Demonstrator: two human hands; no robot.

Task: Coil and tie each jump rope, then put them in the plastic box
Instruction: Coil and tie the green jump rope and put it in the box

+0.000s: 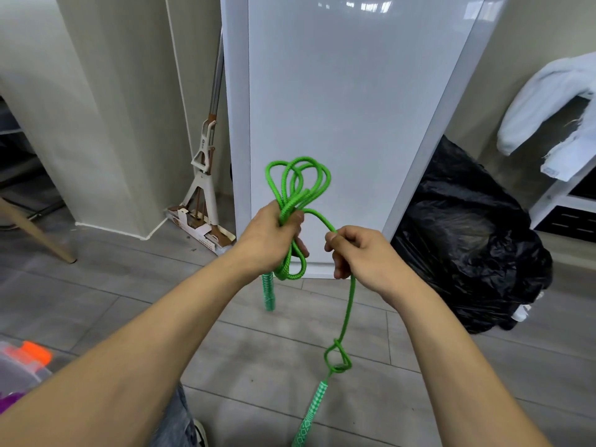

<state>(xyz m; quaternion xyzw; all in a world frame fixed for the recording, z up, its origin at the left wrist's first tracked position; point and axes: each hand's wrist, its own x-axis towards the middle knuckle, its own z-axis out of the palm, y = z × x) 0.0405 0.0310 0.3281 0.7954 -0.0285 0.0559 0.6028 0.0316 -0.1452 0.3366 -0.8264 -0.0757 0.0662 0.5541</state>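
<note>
The left hand [271,233] grips the coiled green jump rope [295,188], hiding one handle's [268,291] top, while the right hand [358,253] pinches the free strand above open floor [129,285].

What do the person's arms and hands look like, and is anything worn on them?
Both forearms are bare, with no sleeves showing. The left hand and the right hand wear no gloves, and no rings, watch or bracelets are visible. The fingernails look short and unpainted.

Plastic box [22,369] cut off at left edge; lower rope handle [306,421] cropped by bottom edge.
</note>
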